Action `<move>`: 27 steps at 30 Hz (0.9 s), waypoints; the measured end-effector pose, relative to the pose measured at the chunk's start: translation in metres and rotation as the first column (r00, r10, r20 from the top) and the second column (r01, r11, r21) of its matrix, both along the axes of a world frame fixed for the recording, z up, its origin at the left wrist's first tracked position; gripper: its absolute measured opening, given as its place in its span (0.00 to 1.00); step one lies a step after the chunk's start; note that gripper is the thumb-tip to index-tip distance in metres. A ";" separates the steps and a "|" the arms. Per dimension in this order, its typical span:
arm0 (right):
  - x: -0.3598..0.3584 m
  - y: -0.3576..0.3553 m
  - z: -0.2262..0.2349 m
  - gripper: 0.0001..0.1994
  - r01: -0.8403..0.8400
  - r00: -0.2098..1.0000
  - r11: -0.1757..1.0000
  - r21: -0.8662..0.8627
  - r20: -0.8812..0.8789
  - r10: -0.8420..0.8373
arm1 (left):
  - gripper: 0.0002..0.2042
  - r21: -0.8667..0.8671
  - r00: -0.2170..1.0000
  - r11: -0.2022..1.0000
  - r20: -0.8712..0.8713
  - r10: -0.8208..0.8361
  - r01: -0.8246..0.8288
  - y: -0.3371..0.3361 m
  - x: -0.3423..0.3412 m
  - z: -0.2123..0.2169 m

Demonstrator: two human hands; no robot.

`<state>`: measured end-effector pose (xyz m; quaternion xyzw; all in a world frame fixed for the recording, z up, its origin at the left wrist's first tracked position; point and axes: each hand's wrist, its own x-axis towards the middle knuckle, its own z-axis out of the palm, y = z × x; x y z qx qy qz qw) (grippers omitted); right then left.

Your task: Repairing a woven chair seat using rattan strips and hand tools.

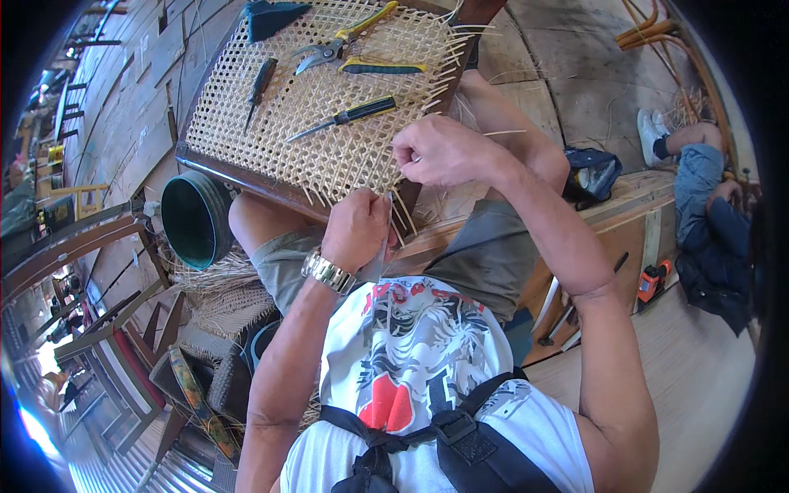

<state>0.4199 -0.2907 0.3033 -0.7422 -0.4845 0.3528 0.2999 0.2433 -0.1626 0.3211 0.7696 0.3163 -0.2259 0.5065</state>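
A woven cane panel (329,148) in a dark wooden frame (246,182) lies across my knees, loose strand ends sticking out along its right and near edges. At the near corner my left hand (357,228) is closed on a thin pale cane strand (380,261) that hangs below the fingers. My right hand (448,152) is closed in a pinch above the right edge of the weave; what it holds is too small to make out. On the panel rest a screwdriver (353,115), a dark-handled pointed tool (261,86), yellow-handled pruning shears (333,51) and a teal cloth (273,18).
A dark green bucket (196,220) stands left of my knee, beside cane scraps (218,275). Wooden chair frames (107,345) crowd the left. On the right are an orange-and-black tool (653,281), a dark bag (593,172) and a seated person's leg (699,172).
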 end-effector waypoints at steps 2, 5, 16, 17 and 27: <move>0.001 0.000 0.003 0.07 0.000 1.000 1.000 -0.009 -0.014 0.000 | 0.16 -0.023 0.999 0.999 -0.019 0.031 -0.032 0.004 0.001 0.002; 0.000 0.000 0.002 0.08 0.023 1.000 0.998 -0.053 0.007 -0.022 | 0.15 -0.113 1.000 0.994 -0.014 -0.001 -0.001 0.012 0.002 0.001; -0.004 0.000 -0.001 0.09 0.040 0.999 0.999 -0.027 0.013 -0.040 | 0.14 0.110 0.999 0.994 0.034 -0.004 0.000 -0.011 -0.008 -0.008; -0.001 -0.002 0.000 0.09 0.041 0.999 0.999 -0.004 0.018 -0.041 | 0.13 -0.081 0.991 0.988 0.004 0.135 -0.135 -0.007 -0.008 -0.007; -0.005 -0.012 -0.008 0.08 0.061 0.998 0.997 0.049 0.021 -0.062 | 0.09 -0.328 0.980 0.924 -0.098 0.173 -0.197 0.003 -0.009 0.001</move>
